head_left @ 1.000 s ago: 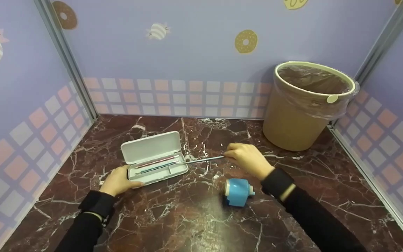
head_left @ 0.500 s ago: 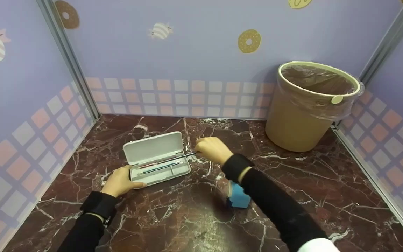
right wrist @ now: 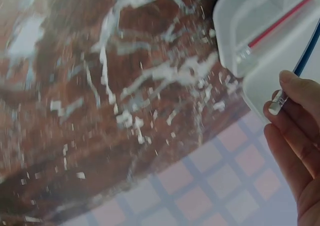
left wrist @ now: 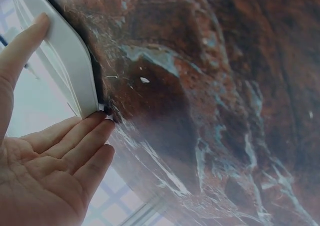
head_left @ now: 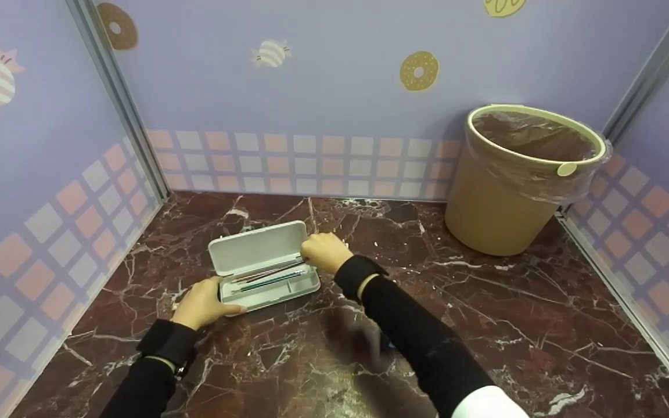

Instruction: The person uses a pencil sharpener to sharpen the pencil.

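Note:
A white pencil case (head_left: 305,285) lies with its lid (head_left: 259,251) raised, and pencils (head_left: 268,281) rest in its tray. My left hand (head_left: 202,303) grips the case's left end, thumb along the front wall (left wrist: 70,50) and fingertips at the corner. Over the case's right end, my right hand (head_left: 324,252) pinches a dark blue pencil (right wrist: 306,51) near its white eraser (right wrist: 274,108). In the right wrist view, a red pencil (right wrist: 280,21) lies in the case beside it. Only a sliver of the blue pencil sharpener (head_left: 388,345) shows; my right forearm covers the rest.
A tan bin (head_left: 500,215) with a clear liner stands at the back right. Small white scraps (right wrist: 81,175) are scattered on the dark marbled tabletop (head_left: 543,313). Patterned panels (head_left: 346,75) close in the back and both sides.
My right hand has moved left with the pencil, bringing it from the right of the case to over the tray. My right forearm now covers most of the sharpener. The left hand keeps its grip.

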Motion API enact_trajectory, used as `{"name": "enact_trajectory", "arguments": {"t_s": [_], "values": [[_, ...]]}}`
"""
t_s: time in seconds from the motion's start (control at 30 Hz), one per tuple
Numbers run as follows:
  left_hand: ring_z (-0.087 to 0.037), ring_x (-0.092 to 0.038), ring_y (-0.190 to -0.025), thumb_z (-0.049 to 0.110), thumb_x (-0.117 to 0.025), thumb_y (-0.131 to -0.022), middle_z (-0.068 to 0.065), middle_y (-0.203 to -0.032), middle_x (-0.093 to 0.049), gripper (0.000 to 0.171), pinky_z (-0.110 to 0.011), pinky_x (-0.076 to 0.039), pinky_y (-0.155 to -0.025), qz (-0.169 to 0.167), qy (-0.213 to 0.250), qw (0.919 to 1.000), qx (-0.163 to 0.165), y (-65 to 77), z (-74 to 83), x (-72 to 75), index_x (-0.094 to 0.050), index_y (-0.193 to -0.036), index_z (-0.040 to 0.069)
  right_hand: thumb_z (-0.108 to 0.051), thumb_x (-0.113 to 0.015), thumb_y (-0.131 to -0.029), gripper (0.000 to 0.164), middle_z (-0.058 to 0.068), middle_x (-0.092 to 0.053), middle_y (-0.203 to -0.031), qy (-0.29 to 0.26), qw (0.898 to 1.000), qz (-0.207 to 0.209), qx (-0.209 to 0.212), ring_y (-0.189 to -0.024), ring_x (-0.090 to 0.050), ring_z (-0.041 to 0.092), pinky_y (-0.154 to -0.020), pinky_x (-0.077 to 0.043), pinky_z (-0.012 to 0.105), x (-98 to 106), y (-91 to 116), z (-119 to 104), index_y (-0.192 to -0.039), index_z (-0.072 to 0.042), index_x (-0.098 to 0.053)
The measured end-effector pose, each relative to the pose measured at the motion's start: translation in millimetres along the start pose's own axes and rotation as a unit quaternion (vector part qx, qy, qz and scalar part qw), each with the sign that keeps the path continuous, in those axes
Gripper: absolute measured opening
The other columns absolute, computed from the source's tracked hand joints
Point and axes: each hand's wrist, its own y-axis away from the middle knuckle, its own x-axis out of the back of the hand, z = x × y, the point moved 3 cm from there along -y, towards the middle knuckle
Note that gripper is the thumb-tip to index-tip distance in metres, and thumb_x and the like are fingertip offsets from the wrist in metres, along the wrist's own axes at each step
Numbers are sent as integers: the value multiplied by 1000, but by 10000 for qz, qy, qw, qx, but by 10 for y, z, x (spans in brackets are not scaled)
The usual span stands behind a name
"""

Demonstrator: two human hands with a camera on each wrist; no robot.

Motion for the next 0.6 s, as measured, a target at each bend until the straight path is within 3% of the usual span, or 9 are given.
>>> {"name": "enact_trajectory", "arguments": {"t_s": [0.27,0.6], "values": [[-37,-69,-93,31,-91,-71,-29,-108,-72,75,-57,-54,-87,110,-7,9999,19,-15,0,13,-61,-123,-13,-6,-75,-82,20,6,-78,-77,-21,9999,81,-127,-74,-75,28,-69,-61,43,-225,-153,-51,-64,-9,-66],[-44,-69,-100,33,-92,-70,-31,-111,-71,78,-59,-53,-91,95,-60,9999,22,-30,-3,8,-60,-124,-14,-11,-77,-84,8,5,-80,-83,-12,9997,11,-261,-78,-76,27,-72,-61,41,-354,-221,-122,-76,-11,-78]]}}
